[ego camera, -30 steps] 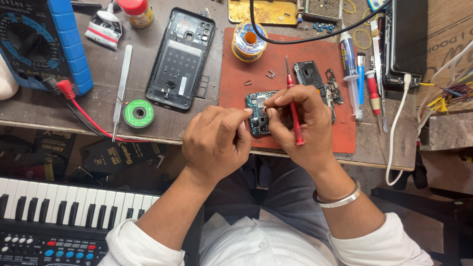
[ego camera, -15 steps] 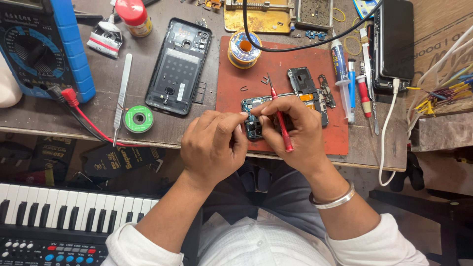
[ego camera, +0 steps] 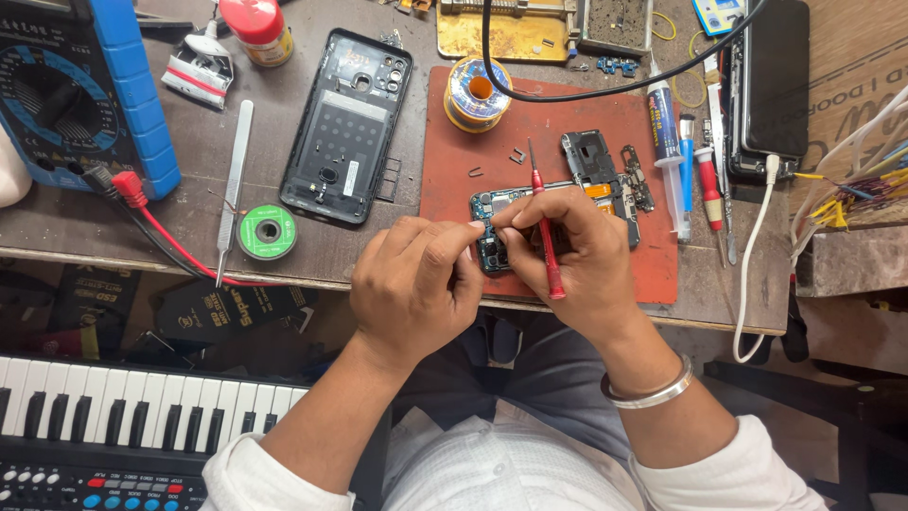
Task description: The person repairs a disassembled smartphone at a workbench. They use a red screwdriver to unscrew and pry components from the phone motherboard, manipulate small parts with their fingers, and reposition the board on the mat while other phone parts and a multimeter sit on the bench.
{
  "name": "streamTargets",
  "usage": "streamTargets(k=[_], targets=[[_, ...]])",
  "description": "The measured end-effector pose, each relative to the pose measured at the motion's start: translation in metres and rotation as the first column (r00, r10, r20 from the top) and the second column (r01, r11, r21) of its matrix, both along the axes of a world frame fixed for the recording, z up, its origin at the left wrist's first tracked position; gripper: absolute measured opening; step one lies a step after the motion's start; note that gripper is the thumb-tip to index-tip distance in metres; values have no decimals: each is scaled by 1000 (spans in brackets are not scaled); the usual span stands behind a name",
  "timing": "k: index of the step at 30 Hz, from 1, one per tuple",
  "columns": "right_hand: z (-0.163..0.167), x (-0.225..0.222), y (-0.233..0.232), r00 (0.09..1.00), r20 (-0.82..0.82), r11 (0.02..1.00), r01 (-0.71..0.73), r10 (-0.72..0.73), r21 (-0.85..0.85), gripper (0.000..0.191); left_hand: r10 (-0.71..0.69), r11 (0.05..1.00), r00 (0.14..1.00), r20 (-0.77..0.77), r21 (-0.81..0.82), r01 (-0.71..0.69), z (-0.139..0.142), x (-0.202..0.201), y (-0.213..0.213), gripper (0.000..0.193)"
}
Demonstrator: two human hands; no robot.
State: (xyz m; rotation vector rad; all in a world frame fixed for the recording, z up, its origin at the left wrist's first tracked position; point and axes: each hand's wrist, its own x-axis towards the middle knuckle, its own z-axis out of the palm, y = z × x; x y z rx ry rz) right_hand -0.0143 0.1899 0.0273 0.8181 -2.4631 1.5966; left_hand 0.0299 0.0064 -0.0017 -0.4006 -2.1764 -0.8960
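An opened phone (ego camera: 492, 227) with its circuit board bared lies on a red-brown work mat (ego camera: 567, 132) near the bench's front edge. My left hand (ego camera: 416, 284) grips the phone's left end, fingertips on the board. My right hand (ego camera: 577, 260) covers the phone's middle and holds a thin red screwdriver (ego camera: 544, 232), its tip pointing away from me. Just beyond lie a small black phone frame part (ego camera: 588, 156) and a few loose tiny metal pieces (ego camera: 515, 156).
A black phone back cover (ego camera: 348, 128), solder spool (ego camera: 476, 93), green tape roll (ego camera: 267, 233), tweezers (ego camera: 235, 166), blue multimeter (ego camera: 85, 90) with red lead, red-capped bottle (ego camera: 257, 28), syringe and pens (ego camera: 686, 151), black device (ego camera: 771, 85). A keyboard (ego camera: 113, 416) sits under the bench.
Both hands and the phone stayed together on the mat. The red screwdriver in my right hand has tipped more upright, its tip now pointing away from me.
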Motion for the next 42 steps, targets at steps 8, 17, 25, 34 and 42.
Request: streamTargets(k=[8,17,25,34,42], targets=[[21,-13,-2,991,73,979,-125,115,159,22,5,1000,1000,2,-2,-5,0,0,0,40],[38,-22,-7,975,117,940,-216,191,266,26,12,1000,1000,5,-6,-12,-1,-1,0,40],[39,-19,-8,981,49,944,-194,188,268,23,12,1000,1000,6,-7,-12,-1,-1,0,39],[30,-14,1,985,16,978,-172,171,115,14,11,1000,1000,-7,6,-11,-2,-2,0,37],[9,9,18,999,0,999,33,-33,-17,30,-1,1000,1000,-4,13,1,-2,-3,0,39]])
